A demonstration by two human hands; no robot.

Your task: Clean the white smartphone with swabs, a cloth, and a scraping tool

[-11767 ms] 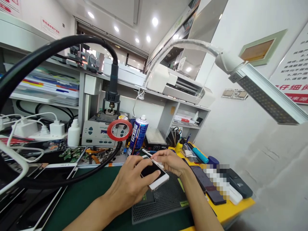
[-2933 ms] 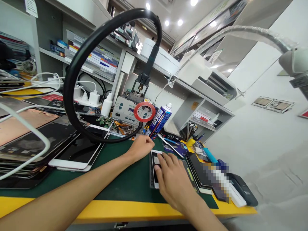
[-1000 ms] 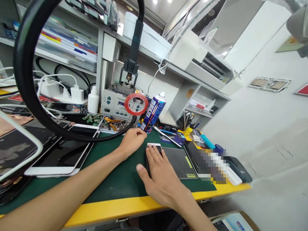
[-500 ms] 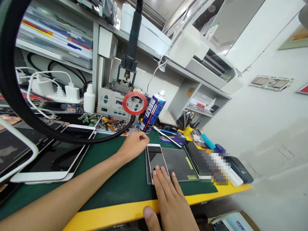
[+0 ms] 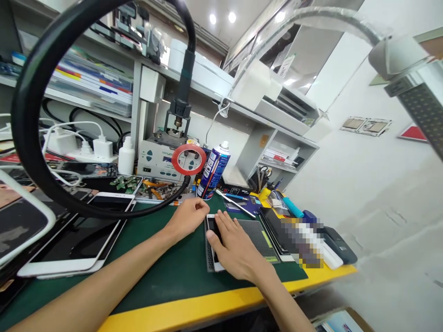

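A white-framed smartphone [image 5: 212, 222] with a dark screen lies face up on a grey perforated pad [image 5: 259, 236]. My right hand [image 5: 237, 246] rests flat across the phone, fingers stretched towards its top end and covering much of the screen. Beside the phone's upper left corner, my left hand [image 5: 188, 219] is closed, its fingers curled in; whatever might be inside is hidden. Under the pad spreads a dark green mat [image 5: 166, 276].
A black gooseneck ring [image 5: 26, 120] looms at upper left. Tablet-like panels [image 5: 79, 235] lie left. Behind my hands stand a blue spray can [image 5: 213, 170], a red tape roll [image 5: 188, 159] and a grey machine [image 5: 152, 159]. A lamp head [image 5: 422, 101] hangs at right.
My right hand has slid up the phone from its lower end and now covers most of the screen. My left hand stays closed near the phone's top. The camera view has shifted.
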